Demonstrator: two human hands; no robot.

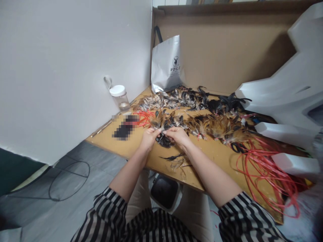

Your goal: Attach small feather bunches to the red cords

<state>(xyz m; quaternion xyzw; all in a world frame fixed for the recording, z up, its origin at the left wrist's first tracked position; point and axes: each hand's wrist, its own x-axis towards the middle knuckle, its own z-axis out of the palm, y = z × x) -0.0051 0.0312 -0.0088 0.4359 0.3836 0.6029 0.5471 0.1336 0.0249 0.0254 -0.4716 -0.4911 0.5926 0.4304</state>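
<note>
At twelve o'clock, over the tabletop [103, 138], left hand [149, 138] and right hand [178, 136] together pinch one feather bunch [163, 139], seemingly arranging or binding its base; next move probably calls for a steady two-handed hold, red strands [144, 118] lying at the hands' ten and four o'clock.
</note>
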